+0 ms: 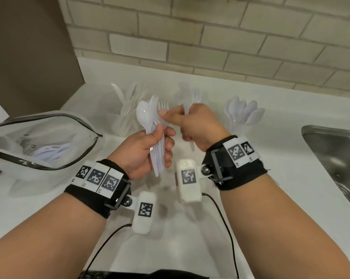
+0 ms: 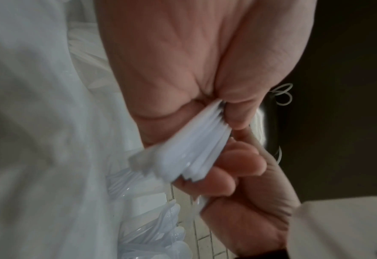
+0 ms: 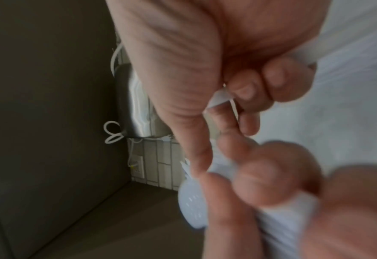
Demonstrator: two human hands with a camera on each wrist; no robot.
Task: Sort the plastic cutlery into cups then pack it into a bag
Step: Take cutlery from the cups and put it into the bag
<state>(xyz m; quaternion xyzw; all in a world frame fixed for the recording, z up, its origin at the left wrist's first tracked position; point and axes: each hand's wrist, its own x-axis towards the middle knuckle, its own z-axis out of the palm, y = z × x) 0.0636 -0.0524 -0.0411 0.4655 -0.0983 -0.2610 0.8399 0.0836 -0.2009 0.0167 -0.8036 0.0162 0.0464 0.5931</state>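
Both hands (image 1: 145, 147) grip cutlery (image 1: 154, 125) above countertop (image 1: 270, 178)

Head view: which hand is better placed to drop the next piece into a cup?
Right. The right hand holds one white plastic utensil in front of the clear middle cup, while the left hand grips the mixed bundle of white plastic cutlery.

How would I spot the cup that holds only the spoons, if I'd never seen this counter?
Start at the steel sink on the right of the white counter. Just left of it, near the tiled wall, stands a clear cup of spoons. Of the three cups in the row it is nearest the sink, and only rounded bowls stick out, no prongs or blades.
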